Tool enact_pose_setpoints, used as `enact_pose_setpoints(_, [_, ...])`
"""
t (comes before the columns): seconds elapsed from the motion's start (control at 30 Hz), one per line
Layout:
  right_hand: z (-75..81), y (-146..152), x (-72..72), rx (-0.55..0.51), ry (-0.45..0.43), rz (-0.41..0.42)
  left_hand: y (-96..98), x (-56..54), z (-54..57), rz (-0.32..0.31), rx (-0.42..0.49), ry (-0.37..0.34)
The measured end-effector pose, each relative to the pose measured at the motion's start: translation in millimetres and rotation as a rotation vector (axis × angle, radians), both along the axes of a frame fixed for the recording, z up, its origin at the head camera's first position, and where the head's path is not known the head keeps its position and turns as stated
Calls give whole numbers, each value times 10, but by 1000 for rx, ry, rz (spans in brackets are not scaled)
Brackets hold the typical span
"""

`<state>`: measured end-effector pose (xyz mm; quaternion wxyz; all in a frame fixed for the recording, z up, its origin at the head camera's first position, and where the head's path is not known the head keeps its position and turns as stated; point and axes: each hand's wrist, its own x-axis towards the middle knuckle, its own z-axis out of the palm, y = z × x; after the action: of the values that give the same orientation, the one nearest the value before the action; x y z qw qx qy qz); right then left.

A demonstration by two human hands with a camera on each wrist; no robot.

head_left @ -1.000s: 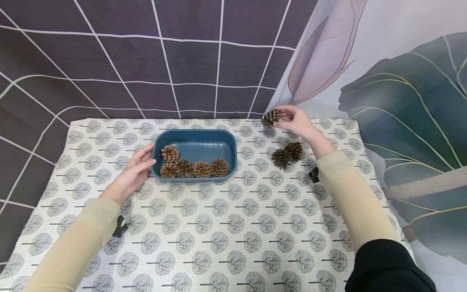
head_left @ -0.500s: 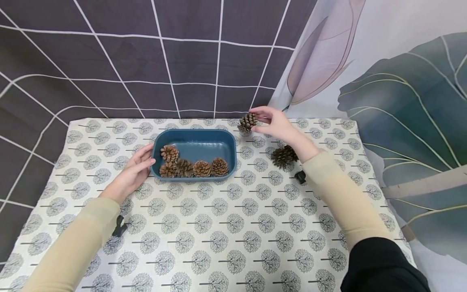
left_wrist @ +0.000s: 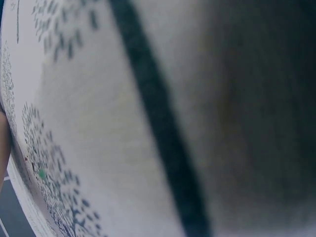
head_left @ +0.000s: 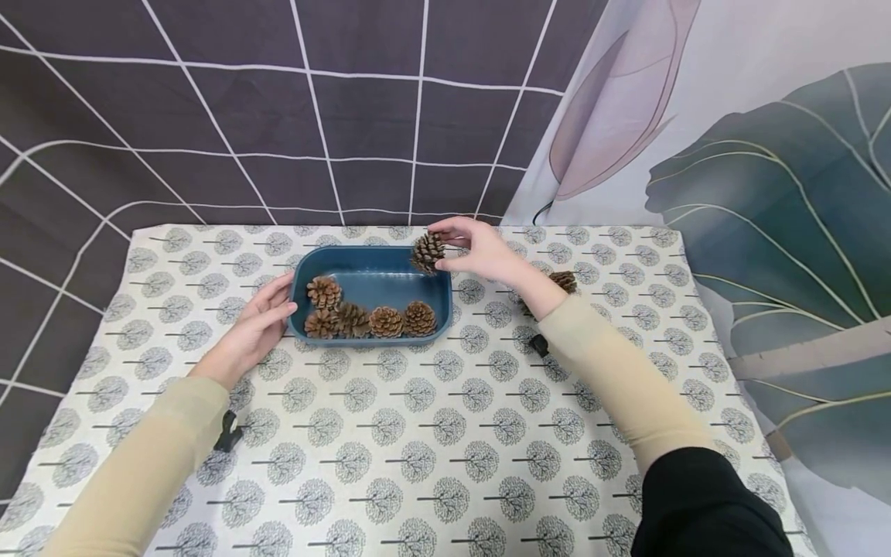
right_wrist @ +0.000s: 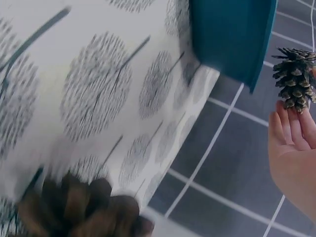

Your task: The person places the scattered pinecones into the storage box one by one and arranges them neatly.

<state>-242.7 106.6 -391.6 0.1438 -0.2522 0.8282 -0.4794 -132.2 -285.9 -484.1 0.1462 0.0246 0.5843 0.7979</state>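
My right hand [head_left: 480, 251] pinches a pine cone [head_left: 428, 252] between thumb and fingertips, over the back right corner of a blue plastic tub [head_left: 445, 309]. The right wrist view shows the same pine cone [right_wrist: 295, 79] held clear of the tub [right_wrist: 232, 39]. Inside the tub, several brown pine cones [head_left: 386, 322] line the front wall and the left end. My left hand [head_left: 254, 333] rests against the tub's left end, fingers and thumb fairly straight at the rim. The left wrist view has mostly blurred cloth [left_wrist: 118, 128].
More pine cones [head_left: 562, 281] lie on the table's right side, partly hidden behind my right forearm. A blurred pine cone [right_wrist: 84, 207] shows close up in the right wrist view. A tree-print cloth [head_left: 390, 464] covers the table. Dark gridded fabric [head_left: 362, 116] hangs behind it.
My right hand has carried the pine cone leftward from the table's back right to over the tub. My left hand and the tub have stayed where they were.
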Motion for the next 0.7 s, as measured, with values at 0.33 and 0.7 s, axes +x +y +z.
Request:
enact_pose_setpoints(0.33, [-184, -371, -4, 29, 65, 81, 29, 20, 82, 20, -21, -56])
enact_pose_setpoints(0.7, [-282, -733, 38, 3, 39, 136, 32, 29, 87, 18, 8, -34])
